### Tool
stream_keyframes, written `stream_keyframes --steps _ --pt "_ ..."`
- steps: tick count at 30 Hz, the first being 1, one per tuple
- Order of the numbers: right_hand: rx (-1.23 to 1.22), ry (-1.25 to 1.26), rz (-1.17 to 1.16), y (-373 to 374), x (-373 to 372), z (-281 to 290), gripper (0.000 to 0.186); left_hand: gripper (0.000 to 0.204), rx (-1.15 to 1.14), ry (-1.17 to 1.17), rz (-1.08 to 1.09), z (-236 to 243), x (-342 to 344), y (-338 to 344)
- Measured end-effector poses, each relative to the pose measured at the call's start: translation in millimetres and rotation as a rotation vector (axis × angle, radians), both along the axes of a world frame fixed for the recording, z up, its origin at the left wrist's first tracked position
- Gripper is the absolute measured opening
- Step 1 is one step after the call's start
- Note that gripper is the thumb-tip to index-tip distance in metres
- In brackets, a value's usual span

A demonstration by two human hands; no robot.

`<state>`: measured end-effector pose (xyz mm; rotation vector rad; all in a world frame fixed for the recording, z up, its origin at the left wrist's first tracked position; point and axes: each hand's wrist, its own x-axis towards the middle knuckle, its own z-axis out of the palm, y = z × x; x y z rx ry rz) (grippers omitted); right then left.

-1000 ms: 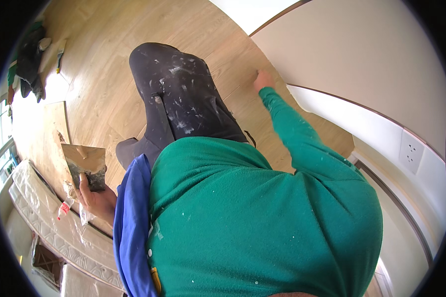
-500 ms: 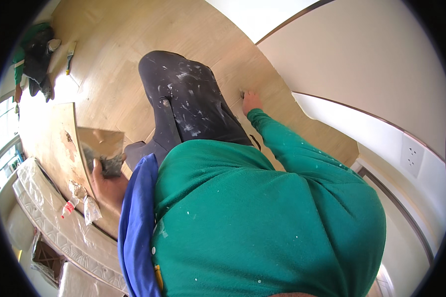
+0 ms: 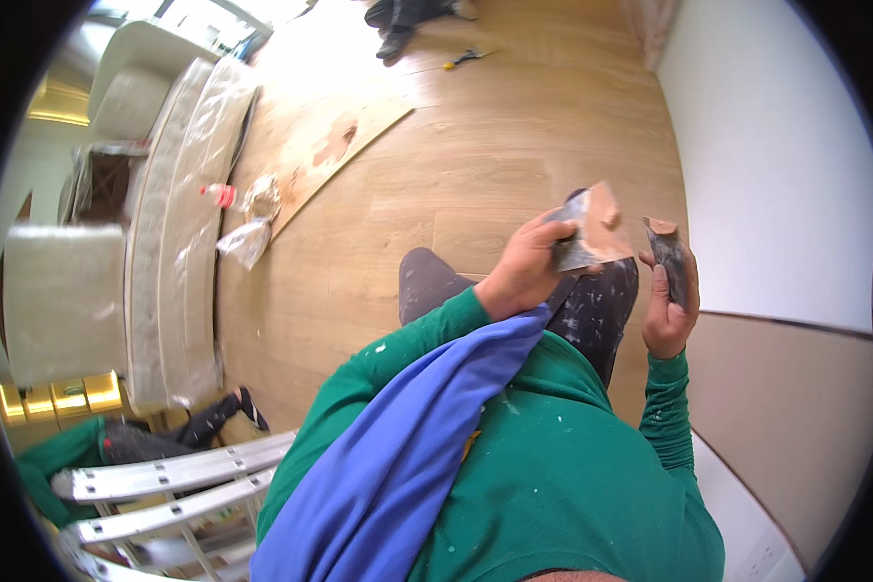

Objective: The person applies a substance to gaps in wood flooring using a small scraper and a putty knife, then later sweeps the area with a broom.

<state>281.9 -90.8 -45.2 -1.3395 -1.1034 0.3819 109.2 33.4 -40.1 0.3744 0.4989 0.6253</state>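
My left hand grips a square metal putty plate that carries a lump of beige filler, its surface smeared grey. Just to its right, my right hand is closed on a dark putty knife, held upright with beige filler on its tip. The two tools are close together but apart, over my paint-spattered knees and the wooden floor. A blue cloth hangs down over my green top.
A pale wall rises at right. At left stand a plastic-wrapped sofa and an aluminium ladder. On the floor lie a board, bottle and yellow-handled tool. Co-workers' legs show at top and lower left.
The view has swung round. My right hand has lifted from the floor with the knife, and my left hand has brought the plate across in front of me, beside it.
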Motion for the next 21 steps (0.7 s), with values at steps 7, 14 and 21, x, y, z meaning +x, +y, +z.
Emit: stream_keyframes --steps 7,14,21 --pt "-0.089 -0.581 0.141 25.7 7.9 -4.0 0.052 0.035 0.356 0.035 0.100 46.2 -11.6 -3.3" --pt "-0.269 1.295 0.332 -1.4 -1.2 47.1 0.030 0.045 1.651 0.399 0.261 41.2 -17.2 -5.4" --pt "-0.149 1.351 0.392 -21.3 12.5 64.7 0.033 0.051 1.880 0.652 -0.136 20.7 -34.5 13.3"
